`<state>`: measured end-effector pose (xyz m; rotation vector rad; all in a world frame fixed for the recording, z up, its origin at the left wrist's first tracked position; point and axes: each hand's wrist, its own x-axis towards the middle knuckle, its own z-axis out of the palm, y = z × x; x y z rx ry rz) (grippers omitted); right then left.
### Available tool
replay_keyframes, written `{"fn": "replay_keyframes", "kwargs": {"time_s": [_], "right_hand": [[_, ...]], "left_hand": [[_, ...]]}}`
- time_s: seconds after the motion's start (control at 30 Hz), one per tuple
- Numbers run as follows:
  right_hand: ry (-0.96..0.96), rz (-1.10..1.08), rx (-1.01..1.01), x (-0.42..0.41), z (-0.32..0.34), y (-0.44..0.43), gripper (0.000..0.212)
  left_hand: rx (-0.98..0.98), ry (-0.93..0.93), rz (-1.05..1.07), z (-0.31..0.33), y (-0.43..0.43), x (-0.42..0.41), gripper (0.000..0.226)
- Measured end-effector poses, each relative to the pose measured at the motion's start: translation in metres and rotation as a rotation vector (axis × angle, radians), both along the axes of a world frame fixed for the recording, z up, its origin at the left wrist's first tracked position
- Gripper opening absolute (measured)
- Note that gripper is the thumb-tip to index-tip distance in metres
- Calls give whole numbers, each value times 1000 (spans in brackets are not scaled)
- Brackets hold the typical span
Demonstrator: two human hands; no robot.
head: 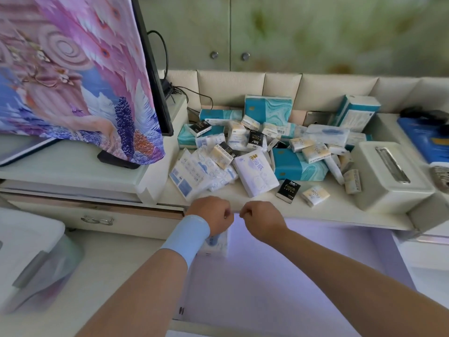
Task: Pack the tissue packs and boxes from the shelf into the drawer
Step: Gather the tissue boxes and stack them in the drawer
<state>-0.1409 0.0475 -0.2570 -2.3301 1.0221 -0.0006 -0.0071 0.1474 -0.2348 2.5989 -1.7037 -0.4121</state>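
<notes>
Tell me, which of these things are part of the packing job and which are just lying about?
Job: heap of tissue packs, teal tissue boxes, open drawer, one pack in it.
Lying about: covered TV, grey tissue dispenser, cables, plastic bin.

Pale green marbled cabinet doors at my twelve o'clock, cream padded back panel beneath, patterned cloth over what may be a television at ten o'clock, soft daylight.

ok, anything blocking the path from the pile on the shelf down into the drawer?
Nothing visible does. The drawer is pulled open right below the shelf edge, and its interior is bare apart from one tissue pack under the left hand. The pile lies uncovered.
</notes>
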Motion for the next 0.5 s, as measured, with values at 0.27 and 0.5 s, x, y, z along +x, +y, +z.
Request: {"fn": "replay_keyframes", "kwargs": {"time_s": [0.27,0.5], "right_hand": [[150,107,-347,-18,79,-110,34],[499,232,-571,-31,85,-195,57]], "left_hand": [[-285,154,17,52,-89,-13,20],[-89,134,-87,46,-174,-22,57]]}}
